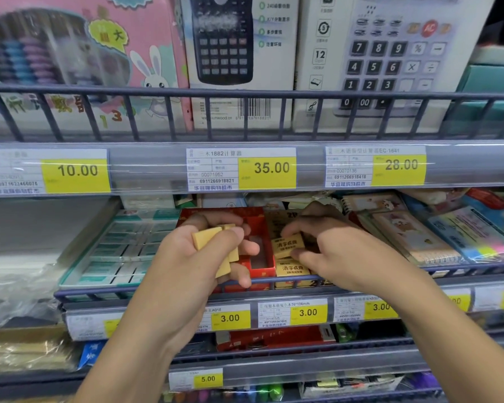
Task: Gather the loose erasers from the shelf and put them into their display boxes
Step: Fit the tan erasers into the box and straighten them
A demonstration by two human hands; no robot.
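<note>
- The left hand point(192, 251), centre of the frame, has its fingers curled round several loose erasers point(213, 242): plain yellow-tan blocks with no wrapper, fanned at differing tilts.
- The right hand point(341, 251), just right of centre, pinches a wrapped eraser point(287, 245), tan sleeve with dark printed characters, above the yellow display box point(291, 270).
- A red display box point(259, 257) sits between the hands, its visible compartment open.
- Both boxes stand behind the shelf rail point(274, 282); price tags point(230, 317) below read 3.00.
</note>
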